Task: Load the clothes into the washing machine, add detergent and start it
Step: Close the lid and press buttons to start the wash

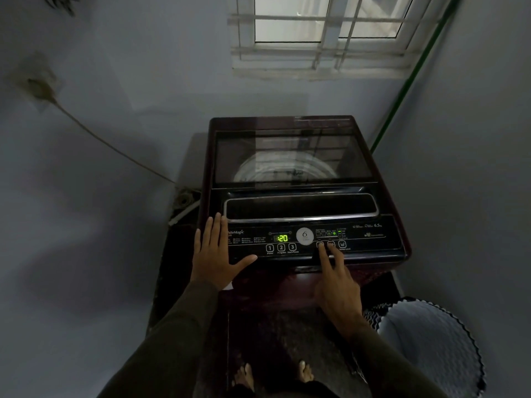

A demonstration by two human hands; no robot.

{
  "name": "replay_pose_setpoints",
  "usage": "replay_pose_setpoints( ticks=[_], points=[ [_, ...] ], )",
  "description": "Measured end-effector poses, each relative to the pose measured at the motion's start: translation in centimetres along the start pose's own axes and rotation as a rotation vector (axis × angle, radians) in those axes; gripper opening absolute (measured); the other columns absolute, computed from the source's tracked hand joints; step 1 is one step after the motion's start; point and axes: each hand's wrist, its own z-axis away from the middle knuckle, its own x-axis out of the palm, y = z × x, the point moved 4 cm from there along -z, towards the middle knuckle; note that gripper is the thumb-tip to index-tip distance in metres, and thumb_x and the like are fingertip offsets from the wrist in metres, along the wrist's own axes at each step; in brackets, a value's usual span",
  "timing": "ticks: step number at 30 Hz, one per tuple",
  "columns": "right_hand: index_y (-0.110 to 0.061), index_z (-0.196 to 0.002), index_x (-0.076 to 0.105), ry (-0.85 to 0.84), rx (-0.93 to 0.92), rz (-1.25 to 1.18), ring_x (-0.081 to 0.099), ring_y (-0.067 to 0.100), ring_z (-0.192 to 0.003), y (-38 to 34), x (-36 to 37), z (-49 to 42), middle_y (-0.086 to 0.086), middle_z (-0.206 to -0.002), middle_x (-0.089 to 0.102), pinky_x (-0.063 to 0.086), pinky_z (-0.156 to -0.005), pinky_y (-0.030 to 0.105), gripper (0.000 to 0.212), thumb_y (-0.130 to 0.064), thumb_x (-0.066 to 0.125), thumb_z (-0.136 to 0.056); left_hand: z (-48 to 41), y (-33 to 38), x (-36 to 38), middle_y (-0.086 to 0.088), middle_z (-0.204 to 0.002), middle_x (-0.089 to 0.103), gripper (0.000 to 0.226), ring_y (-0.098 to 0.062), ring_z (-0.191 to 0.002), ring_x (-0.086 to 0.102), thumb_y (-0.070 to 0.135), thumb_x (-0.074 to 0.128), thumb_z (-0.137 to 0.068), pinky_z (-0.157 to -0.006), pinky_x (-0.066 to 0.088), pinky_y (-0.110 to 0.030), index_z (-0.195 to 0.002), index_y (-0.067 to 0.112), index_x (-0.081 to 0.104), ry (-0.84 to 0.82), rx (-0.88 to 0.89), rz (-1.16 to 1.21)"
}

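The top-loading washing machine [298, 179] fills the centre of the frame, its dark glossy glass lid [293, 156] closed over the pale ribbed drum; my left hand [215, 254] lies flat and relaxed on the left end of the smooth black control panel [370, 239], fingers straight, gripping nothing; my right hand [336, 280] reaches to the panel's right buttons, index and middle fingertips pressing there, the rest loosely bent; the green display [282, 238] reads 20; a scalloped woven basket [431, 346] sits at lower right.
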Motion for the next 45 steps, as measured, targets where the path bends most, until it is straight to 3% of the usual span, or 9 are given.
replay_pose_setpoints(
  ticks=[14,21,27,33,41,45],
  points=[
    [-0.027,-0.155,0.008,0.009,-0.044,0.013,0.059,0.022,-0.111,1.1,0.8,-0.1,-0.005,-0.158,0.011,0.058,-0.059,0.028,0.093,-0.012,0.063,-0.081,0.1,0.0,0.0,-0.007,-0.166,-0.003,0.121,-0.020,-0.153,-0.007,0.095,0.019,-0.074,-0.123,0.005,-0.052,-0.157,0.009,0.000,-0.012,0.000,-0.001],
    [-0.026,-0.157,0.010,0.005,-0.051,-0.008,0.054,0.023,-0.119,1.0,0.8,0.0,-0.005,-0.159,0.008,0.061,-0.067,0.035,0.089,-0.013,0.060,-0.084,0.1,0.0,-0.1,-0.007,-0.166,-0.002,0.121,-0.021,-0.153,-0.006,0.095,0.020,-0.074,-0.123,0.004,-0.051,-0.157,0.009,0.001,-0.006,0.003,0.002],
    [-0.036,-0.156,-0.002,0.014,-0.040,0.002,0.048,0.020,-0.122,1.5,0.8,0.2,-0.008,-0.163,-0.007,0.058,-0.068,0.028,0.098,-0.013,0.061,-0.084,0.1,0.0,-0.1,-0.008,-0.166,0.000,0.121,-0.022,-0.153,-0.004,0.094,0.022,-0.074,-0.123,0.005,-0.053,-0.157,0.009,0.002,0.000,0.010,0.017],
    [-0.037,-0.156,0.000,0.005,-0.020,0.020,0.065,0.014,-0.090,1.7,0.9,0.2,-0.014,-0.162,-0.014,0.048,-0.057,0.022,0.098,-0.010,0.059,-0.083,0.0,0.0,0.0,-0.009,-0.166,0.003,0.121,-0.023,-0.153,0.000,0.094,0.021,-0.074,-0.122,0.008,-0.053,-0.157,0.007,0.005,-0.003,0.006,-0.001],
    [-0.030,-0.157,-0.002,0.009,0.002,0.033,0.058,0.015,-0.106,2.5,0.7,0.2,-0.020,-0.163,-0.010,0.043,-0.061,0.022,0.094,-0.015,0.057,-0.085,0.1,0.0,-0.1,-0.006,-0.166,-0.002,0.120,-0.021,-0.153,-0.006,0.094,0.021,-0.075,-0.123,0.004,-0.052,-0.157,0.010,0.001,-0.003,0.005,0.020],
    [-0.026,-0.157,0.003,0.045,0.056,0.039,0.052,0.019,-0.111,3.3,0.2,0.2,-0.016,-0.164,-0.001,0.051,-0.067,0.028,0.089,-0.019,0.055,-0.086,0.1,0.0,-0.1,-0.006,-0.166,-0.003,0.120,-0.020,-0.153,-0.007,0.094,0.020,-0.074,-0.123,0.003,-0.051,-0.157,0.010,0.000,-0.002,0.003,0.021]
  ],
)
